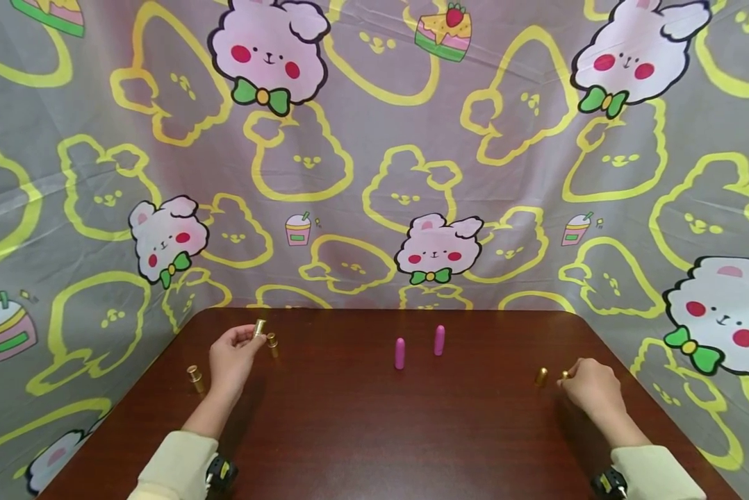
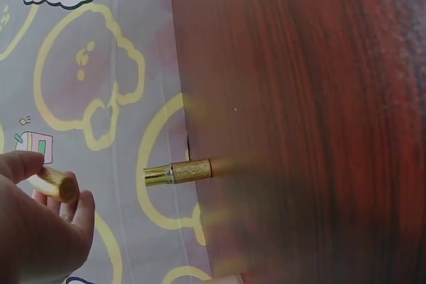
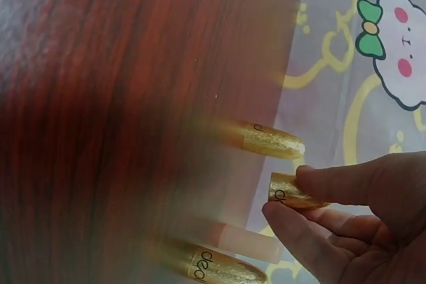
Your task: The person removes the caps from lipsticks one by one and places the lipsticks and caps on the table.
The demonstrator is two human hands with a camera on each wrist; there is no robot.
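Observation:
In the head view my left hand (image 1: 232, 361) pinches a gold lipstick base (image 1: 259, 327) between thumb and fingers, raised over the left of the table. The held base (image 2: 56, 184) tilts in the left wrist view. Close beside it stands another gold lipstick base (image 1: 273, 346), and a third gold base (image 1: 195, 379) stands left of my forearm. Far to the right, my right hand (image 1: 593, 390) pinches a gold bullet-shaped cap (image 3: 289, 191) with dark lettering. A similar gold cap (image 1: 541, 377) stands just left of those fingers. Another lettered gold cap (image 3: 226, 267) shows in the right wrist view.
Two bright pink bullet-shaped tubes, a nearer one (image 1: 399, 354) and a farther one (image 1: 440, 340), stand mid-table. A pale pinkish cylinder (image 3: 249, 241) shows beside the lettered cap. Patterned cloth (image 1: 349, 173) hangs behind and beside the dark wooden table (image 1: 374, 437).

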